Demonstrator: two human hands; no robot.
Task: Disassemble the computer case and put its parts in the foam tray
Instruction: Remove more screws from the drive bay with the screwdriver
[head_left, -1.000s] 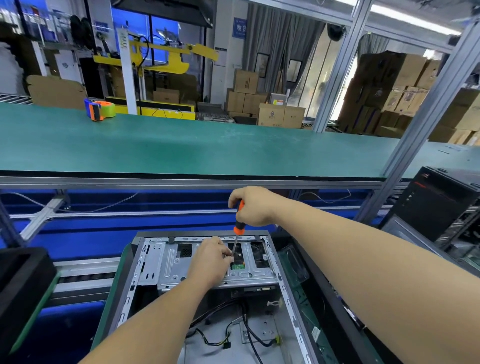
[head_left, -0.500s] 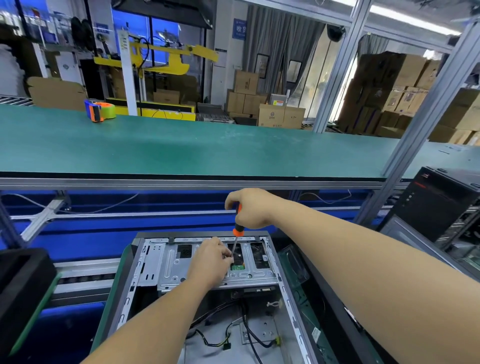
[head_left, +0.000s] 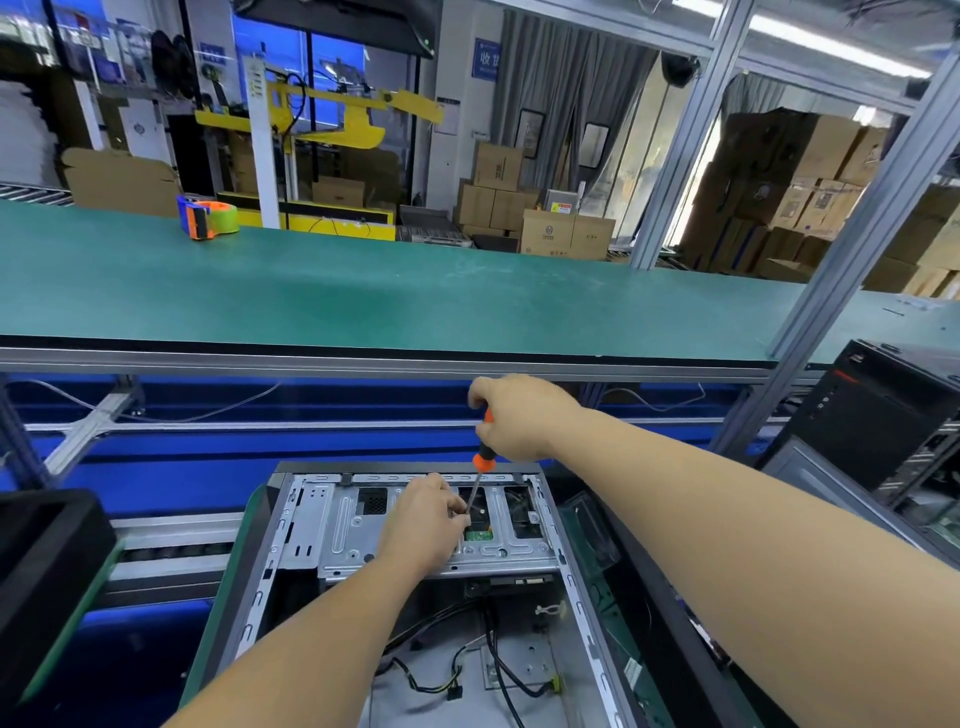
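Right hand (head_left: 522, 415) grips my orange screwdriver (head_left: 482, 457) upright while left hand (head_left: 423, 519) pinches its shaft, steadying the tip on the computer case (head_left: 332, 525) bracket.

Screwdriver (head_left: 481, 457) tip hidden behind left hand (head_left: 423, 525) fingers (head_left: 457, 506); screw unseen. Handle top buried in right hand (head_left: 519, 415). Computer case (head_left: 332, 519) near end cut by frame bottom. Foam tray (head_left: 47, 566), far left of fingers, cropped.

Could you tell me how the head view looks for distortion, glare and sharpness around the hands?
Head view: wide-angle bending bows the green shelf edge and stretches the forearms; ceiling light blows out top right; the right hand on the screwdriver is slightly soft, the drive cage sharper.
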